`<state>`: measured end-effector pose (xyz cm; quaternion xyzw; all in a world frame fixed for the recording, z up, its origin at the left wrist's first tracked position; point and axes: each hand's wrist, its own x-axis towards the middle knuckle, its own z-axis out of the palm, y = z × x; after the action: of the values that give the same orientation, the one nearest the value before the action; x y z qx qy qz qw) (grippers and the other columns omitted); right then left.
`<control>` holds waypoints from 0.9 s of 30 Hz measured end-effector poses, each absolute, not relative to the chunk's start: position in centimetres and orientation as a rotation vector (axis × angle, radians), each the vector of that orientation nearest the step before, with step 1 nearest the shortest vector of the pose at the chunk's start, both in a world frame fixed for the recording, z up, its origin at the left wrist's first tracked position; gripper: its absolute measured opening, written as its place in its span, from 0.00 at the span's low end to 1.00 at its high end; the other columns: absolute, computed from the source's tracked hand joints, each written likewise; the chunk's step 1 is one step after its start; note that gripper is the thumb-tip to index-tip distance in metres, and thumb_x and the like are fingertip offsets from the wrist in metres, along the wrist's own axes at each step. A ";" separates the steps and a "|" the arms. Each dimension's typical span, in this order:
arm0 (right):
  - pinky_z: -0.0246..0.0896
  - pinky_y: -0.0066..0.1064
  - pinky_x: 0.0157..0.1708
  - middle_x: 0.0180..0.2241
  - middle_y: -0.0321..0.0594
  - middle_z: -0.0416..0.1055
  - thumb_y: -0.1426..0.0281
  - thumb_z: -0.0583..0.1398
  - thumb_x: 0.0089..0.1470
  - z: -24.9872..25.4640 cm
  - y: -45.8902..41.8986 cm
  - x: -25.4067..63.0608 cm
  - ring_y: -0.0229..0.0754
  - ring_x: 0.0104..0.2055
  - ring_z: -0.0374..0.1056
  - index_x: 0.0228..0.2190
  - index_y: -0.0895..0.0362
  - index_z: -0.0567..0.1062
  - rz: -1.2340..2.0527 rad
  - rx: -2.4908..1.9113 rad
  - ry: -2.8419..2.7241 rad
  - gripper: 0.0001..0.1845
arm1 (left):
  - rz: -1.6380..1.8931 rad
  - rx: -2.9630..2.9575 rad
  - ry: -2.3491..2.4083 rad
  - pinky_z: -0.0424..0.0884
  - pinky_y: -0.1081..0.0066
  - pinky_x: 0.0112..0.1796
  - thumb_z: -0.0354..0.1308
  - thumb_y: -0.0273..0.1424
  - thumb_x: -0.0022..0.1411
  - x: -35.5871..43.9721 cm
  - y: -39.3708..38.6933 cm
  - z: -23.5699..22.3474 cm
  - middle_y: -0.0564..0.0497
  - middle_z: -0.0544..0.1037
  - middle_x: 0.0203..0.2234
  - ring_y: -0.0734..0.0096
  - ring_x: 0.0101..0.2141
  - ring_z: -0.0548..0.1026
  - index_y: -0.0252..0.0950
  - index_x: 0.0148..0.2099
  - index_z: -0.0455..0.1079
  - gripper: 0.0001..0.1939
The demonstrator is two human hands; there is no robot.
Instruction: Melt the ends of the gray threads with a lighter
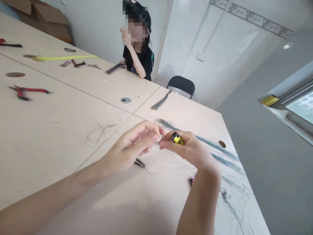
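Observation:
My left hand (133, 143) is raised over the table, thumb and forefinger pinched together on something too small to make out. Close against its fingertips is my right hand (193, 151). A yellow and black lighter (178, 139) is tucked between its thumb and fingers, while its fingertips meet at the same small spot. Below the left hand, a dark metal tool (140, 163) lies partly hidden, its kind unclear. Fine loose threads (168, 165) spread on the table beneath both hands.
Blue-grey thread bundles (215, 143) lie along the right side, another bundle (161, 100) farther back. Red-handled pliers (23, 92) and a thread coil (97, 133) are on the left. Across the table (61, 130), a person (139, 55) holds a dark, flat object (113, 68) near a black chair (181, 84).

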<state>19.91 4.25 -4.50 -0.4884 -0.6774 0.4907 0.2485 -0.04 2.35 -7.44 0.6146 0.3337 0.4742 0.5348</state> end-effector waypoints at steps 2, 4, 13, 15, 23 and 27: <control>0.45 0.28 0.22 0.23 0.30 0.65 0.59 0.66 0.55 -4.6 4.4 20.0 0.31 0.22 0.50 0.31 0.53 0.81 1.328 -1.355 -1.851 0.10 | 1.114 1.453 0.765 0.60 0.78 0.24 0.52 0.36 0.72 -0.1 2.2 -7.6 0.54 0.74 0.38 0.85 0.22 0.62 0.39 0.40 0.66 0.08; 0.46 0.28 0.24 0.23 0.30 0.65 0.58 0.66 0.55 -4.7 4.4 20.0 0.31 0.23 0.51 0.30 0.53 0.81 1.320 -1.368 -1.853 0.11 | 1.109 1.458 0.750 0.61 0.78 0.25 0.51 0.37 0.73 -0.2 2.1 -7.8 0.54 0.74 0.40 0.86 0.22 0.62 0.39 0.40 0.65 0.09; 0.47 0.28 0.23 0.26 0.33 0.68 0.59 0.65 0.55 -4.5 4.3 20.0 0.33 0.24 0.53 0.31 0.53 0.80 1.245 -1.498 -1.866 0.11 | 1.071 1.549 0.864 0.57 0.76 0.23 0.50 0.38 0.73 -0.3 1.9 -7.7 0.57 0.64 0.28 0.82 0.22 0.58 0.40 0.40 0.65 0.10; 0.49 0.28 0.23 0.28 0.34 0.70 0.59 0.65 0.55 -4.3 4.1 20.0 0.33 0.24 0.55 0.32 0.53 0.80 1.175 -1.495 -1.821 0.10 | 1.082 1.604 0.905 0.57 0.76 0.24 0.50 0.37 0.72 -0.2 1.8 -7.5 0.58 0.62 0.25 0.81 0.22 0.58 0.39 0.38 0.66 0.10; 0.42 0.29 0.19 0.21 0.31 0.61 0.57 0.66 0.55 -2.5 2.1 20.1 0.31 0.20 0.47 0.31 0.54 0.80 1.200 -1.302 -1.716 0.13 | 1.062 1.789 1.093 0.60 0.76 0.28 0.52 0.38 0.71 0.2 1.4 -7.4 0.57 0.65 0.27 0.78 0.27 0.63 0.40 0.38 0.68 0.10; 0.42 0.29 0.19 0.20 0.31 0.59 0.58 0.68 0.52 -2.5 2.0 19.8 0.31 0.20 0.46 0.29 0.55 0.79 1.217 -1.333 -1.721 0.12 | 1.030 1.771 1.111 0.60 0.76 0.27 0.51 0.39 0.72 0.1 1.3 -7.6 0.57 0.64 0.26 0.77 0.27 0.63 0.40 0.39 0.68 0.11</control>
<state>19.84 2.03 -2.47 -0.5068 -0.6541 0.4625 0.3184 0.09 1.32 -7.55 0.6982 0.4380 0.4062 0.3947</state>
